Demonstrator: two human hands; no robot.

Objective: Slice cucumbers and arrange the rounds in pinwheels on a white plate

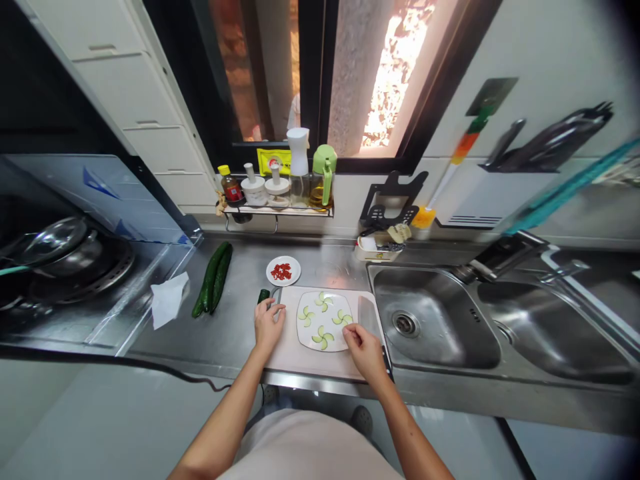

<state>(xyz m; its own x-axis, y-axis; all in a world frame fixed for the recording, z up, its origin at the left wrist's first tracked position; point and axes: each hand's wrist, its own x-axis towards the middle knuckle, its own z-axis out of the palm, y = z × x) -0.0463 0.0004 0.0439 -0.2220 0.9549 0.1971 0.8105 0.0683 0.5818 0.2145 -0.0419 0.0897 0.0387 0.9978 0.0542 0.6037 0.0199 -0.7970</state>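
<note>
A white squarish plate point(325, 321) rests on a pale cutting board point(295, 363), with several pinwheels of thin green-edged slices, apparently cucumber point(323, 337), laid out on it. My right hand point(364, 347) is at the plate's right rim, thumb and fingertips pinched together; whatever they hold, if anything, is too small to make out. On the board's left edge, my left hand point(269, 327) lies with its fingers apart and holds nothing. Just beyond it is a short dark green cucumber piece point(263, 295). A knife point(369, 312) lies along the board's right side, partly behind my right hand.
Behind the board, a small round plate point(284, 280) carries red pieces. Two whole cucumbers point(213, 280) and a white tissue point(169, 300) lie to the left, before the stove pot point(70, 250). A double sink point(435, 320) is on the right. Bottles stand on a rack point(280, 212).
</note>
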